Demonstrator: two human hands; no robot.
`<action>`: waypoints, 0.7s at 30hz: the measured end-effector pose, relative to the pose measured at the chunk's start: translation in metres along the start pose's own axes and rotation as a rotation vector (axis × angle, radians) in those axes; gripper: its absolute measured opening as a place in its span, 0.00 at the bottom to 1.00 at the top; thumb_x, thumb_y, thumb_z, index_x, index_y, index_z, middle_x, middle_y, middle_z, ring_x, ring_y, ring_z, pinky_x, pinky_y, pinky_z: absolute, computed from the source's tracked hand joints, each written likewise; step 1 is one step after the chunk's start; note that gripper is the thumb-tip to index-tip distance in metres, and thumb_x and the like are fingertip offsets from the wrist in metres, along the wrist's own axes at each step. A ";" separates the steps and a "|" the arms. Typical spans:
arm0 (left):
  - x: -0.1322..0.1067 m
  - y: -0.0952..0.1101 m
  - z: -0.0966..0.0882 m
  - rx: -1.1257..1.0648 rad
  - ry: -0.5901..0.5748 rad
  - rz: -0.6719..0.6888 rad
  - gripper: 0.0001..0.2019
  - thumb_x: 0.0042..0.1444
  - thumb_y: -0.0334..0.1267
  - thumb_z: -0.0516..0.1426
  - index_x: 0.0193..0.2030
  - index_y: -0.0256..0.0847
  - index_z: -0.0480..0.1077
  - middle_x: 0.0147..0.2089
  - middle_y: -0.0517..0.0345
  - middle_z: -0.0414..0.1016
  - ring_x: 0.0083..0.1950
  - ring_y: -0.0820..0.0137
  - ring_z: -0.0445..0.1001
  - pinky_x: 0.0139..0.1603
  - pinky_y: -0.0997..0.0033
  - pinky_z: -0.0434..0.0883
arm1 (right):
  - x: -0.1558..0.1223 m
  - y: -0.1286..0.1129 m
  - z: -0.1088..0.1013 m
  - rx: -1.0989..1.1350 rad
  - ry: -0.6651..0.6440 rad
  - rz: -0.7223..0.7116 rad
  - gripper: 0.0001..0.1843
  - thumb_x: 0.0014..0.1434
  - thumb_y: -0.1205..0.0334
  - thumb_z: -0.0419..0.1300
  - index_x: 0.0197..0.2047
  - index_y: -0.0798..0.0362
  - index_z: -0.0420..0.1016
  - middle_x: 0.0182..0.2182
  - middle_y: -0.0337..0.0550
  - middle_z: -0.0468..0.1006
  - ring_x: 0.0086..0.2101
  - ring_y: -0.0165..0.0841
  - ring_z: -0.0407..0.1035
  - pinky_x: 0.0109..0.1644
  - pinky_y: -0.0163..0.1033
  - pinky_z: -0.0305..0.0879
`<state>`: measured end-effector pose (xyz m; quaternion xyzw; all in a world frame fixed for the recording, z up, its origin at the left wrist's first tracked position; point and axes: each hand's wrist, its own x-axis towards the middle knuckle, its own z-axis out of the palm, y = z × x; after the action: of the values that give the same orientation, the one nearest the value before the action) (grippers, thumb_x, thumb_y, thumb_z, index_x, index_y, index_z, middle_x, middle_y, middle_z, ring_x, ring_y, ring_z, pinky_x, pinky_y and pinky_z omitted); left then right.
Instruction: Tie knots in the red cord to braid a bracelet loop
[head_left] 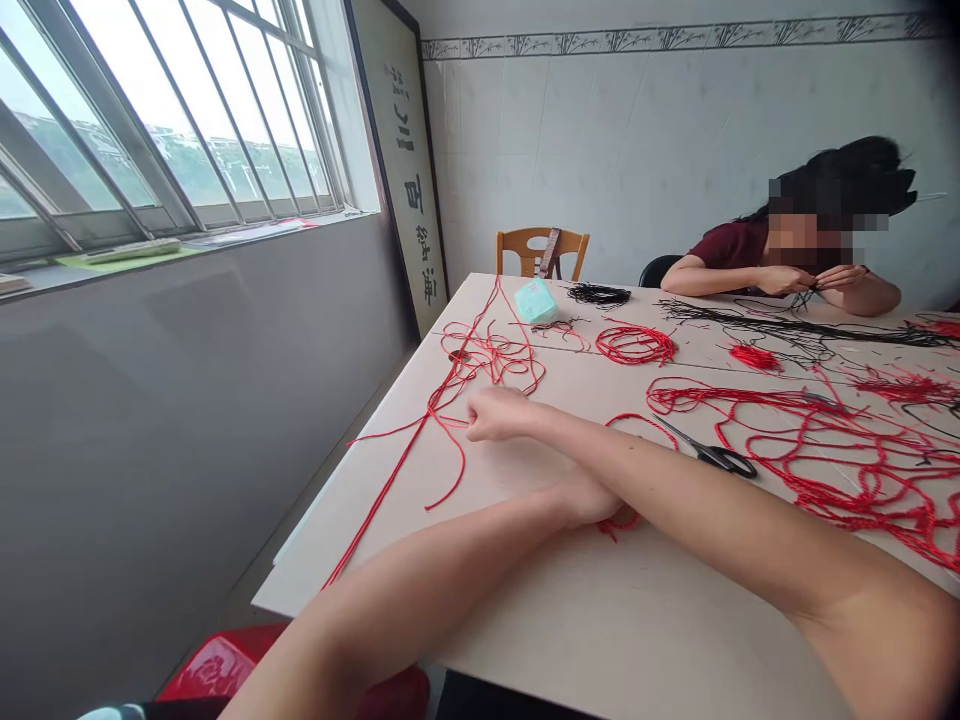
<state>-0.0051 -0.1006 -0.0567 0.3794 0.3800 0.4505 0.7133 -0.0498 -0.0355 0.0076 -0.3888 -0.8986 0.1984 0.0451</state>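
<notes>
My forearms cross over the table, the right above the left. My right hand (pixel 496 413) is closed in a fist at the left, with a thin red cord (pixel 450 421) running into it from a knot around long red strands. Those red strands (pixel 390 485) stretch along the table's left side. My left hand (pixel 589 497) lies lower and to the right, its fingers partly hidden under my right forearm. It appears closed on a red braided cord (pixel 616 526), whose short end sticks out below. A red loop (pixel 637 418) shows beyond the forearm.
Black-handled scissors (pixel 716 455) lie right of my forearm. Red braided cords (pixel 825 450), a red coil (pixel 635 344), black cords (pixel 795 325) and a mint-coloured pack (pixel 535 301) cover the table (pixel 540 610). Across it a person (pixel 750 250) handles black cord. A chair (pixel 517 245) stands behind.
</notes>
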 end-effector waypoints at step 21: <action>0.024 0.021 -0.021 -0.171 -0.135 -0.032 0.06 0.53 0.34 0.53 0.28 0.35 0.65 0.29 0.56 0.67 0.30 0.73 0.69 0.39 0.70 0.67 | -0.210 0.119 -0.111 0.563 0.529 0.252 0.05 0.52 0.61 0.57 0.33 0.50 0.69 0.25 0.41 0.72 0.27 0.31 0.68 0.32 0.37 0.67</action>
<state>-0.0232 -0.0674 -0.0521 0.3405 0.2972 0.4432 0.7742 0.2032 -0.0767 0.0780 -0.5058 -0.7118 0.3339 0.3549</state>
